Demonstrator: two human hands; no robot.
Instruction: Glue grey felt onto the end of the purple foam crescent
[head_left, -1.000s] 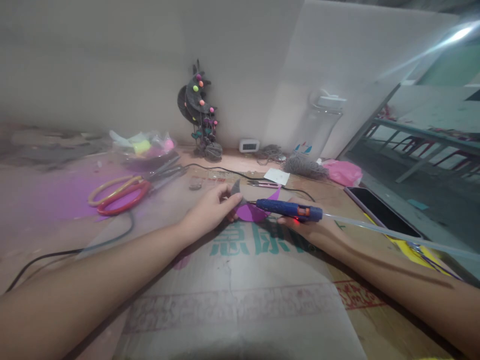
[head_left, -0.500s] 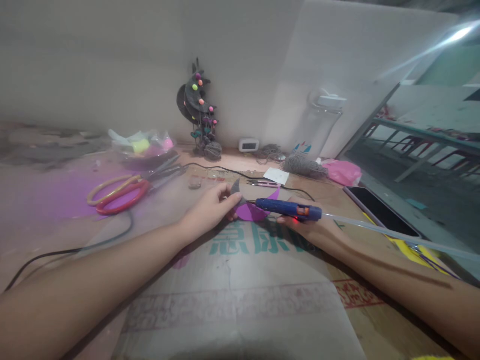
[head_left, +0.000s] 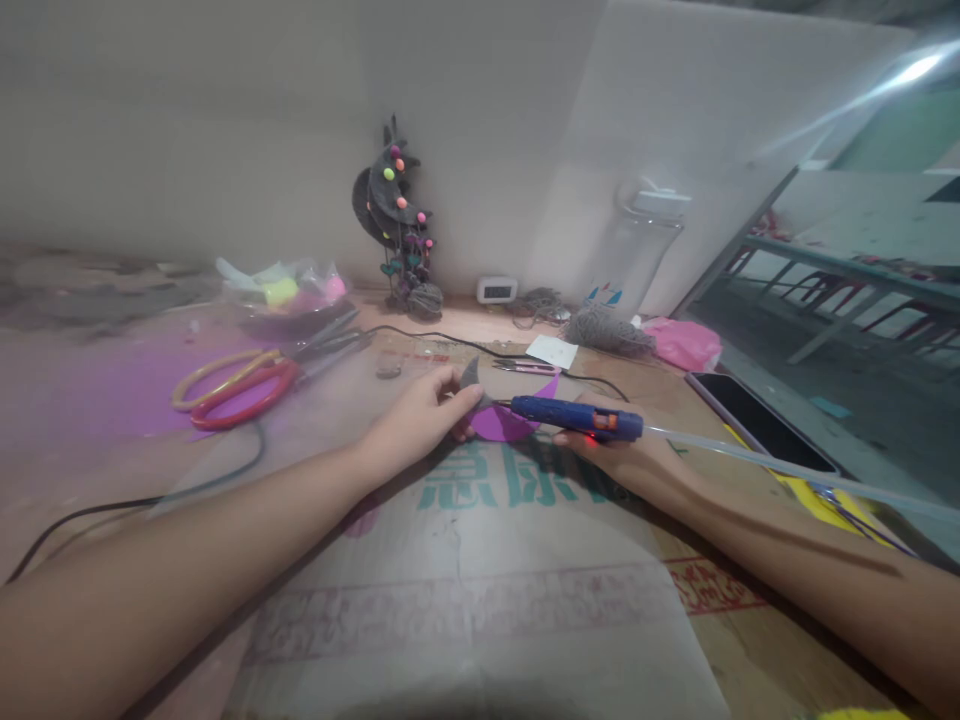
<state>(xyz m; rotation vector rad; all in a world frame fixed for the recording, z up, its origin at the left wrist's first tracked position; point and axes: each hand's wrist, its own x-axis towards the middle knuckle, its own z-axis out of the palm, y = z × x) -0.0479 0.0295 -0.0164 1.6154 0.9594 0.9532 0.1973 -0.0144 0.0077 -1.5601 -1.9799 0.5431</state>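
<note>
My left hand (head_left: 420, 420) pinches a small grey felt piece (head_left: 470, 374) and holds it just above a purple felt shape (head_left: 504, 424) on the table. My right hand (head_left: 626, 458) grips a blue hot glue gun (head_left: 577, 418) with a clear glue stick (head_left: 750, 460) trailing from its back. The gun's nozzle points left and meets the grey piece at my left fingertips. A small red light glows under the gun.
Flattened cardboard (head_left: 480, 560) covers the table. Red and yellow scissors (head_left: 240, 385) lie at the left beside a bag of coloured bits (head_left: 289, 295). A dark felt ornament (head_left: 397, 220) stands at the wall. A phone (head_left: 757, 425), pink bag (head_left: 682, 345) and black cable (head_left: 150, 495) lie around.
</note>
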